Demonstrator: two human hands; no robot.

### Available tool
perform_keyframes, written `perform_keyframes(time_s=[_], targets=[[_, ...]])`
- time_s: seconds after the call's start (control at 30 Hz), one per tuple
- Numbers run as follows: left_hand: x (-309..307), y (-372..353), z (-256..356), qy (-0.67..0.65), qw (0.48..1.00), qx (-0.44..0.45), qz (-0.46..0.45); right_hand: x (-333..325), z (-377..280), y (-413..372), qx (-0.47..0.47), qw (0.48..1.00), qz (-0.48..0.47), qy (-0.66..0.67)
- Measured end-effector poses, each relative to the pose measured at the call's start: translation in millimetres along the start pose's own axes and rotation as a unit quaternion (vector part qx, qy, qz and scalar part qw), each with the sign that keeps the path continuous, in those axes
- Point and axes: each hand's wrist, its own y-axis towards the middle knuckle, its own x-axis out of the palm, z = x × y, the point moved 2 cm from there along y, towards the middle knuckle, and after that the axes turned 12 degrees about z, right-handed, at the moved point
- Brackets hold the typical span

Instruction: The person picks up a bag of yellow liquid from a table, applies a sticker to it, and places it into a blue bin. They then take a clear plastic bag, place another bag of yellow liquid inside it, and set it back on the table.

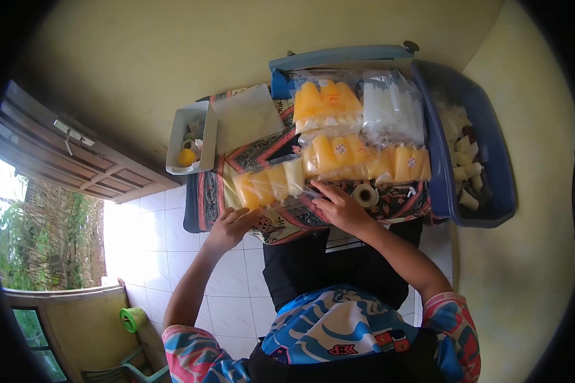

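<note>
On my feed the desk (204, 191) stands against the wall. A tray (176, 147) sits at its left edge, with a stack of flat plastic bags (246, 118) just right of it. Filled pouch packs (338, 127) lie in the middle. The nearest pack (271, 182) lies between the left hand (230, 223) and the right hand (338, 207). A tape roll (365, 195) lies just right of that hand. A sealer (342, 57) lies behind the packs, and a tub (436, 153) stands at the right.

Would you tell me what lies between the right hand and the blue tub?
In the head view, a tape roll on the patterned cloth, beside the right hand.
</note>
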Motion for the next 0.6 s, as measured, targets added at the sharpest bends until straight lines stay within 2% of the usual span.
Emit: perform_keyframes(time_s=[0.1,0.2,0.3,0.5,0.6], targets=[[-1,2,-3,0.005,1.000,0.002,-0.010,1,-1,1,0.013,1.000,0.011,-0.006],[2,3,0,-0.016,0.999,-0.019,0.020,6,0,0,0.110,0.991,0.026,0.072],[2,8,7,-0.018,0.997,-0.068,0.022,6,0,5,0.134,0.987,0.054,0.075],[8,4,3,-0.015,0.995,-0.100,0.007,11,1,9,0.178,0.976,0.081,0.097],[9,10,9,-0.079,0.969,-0.223,0.067,12,2,9,0.211,0.967,0.083,0.119]])
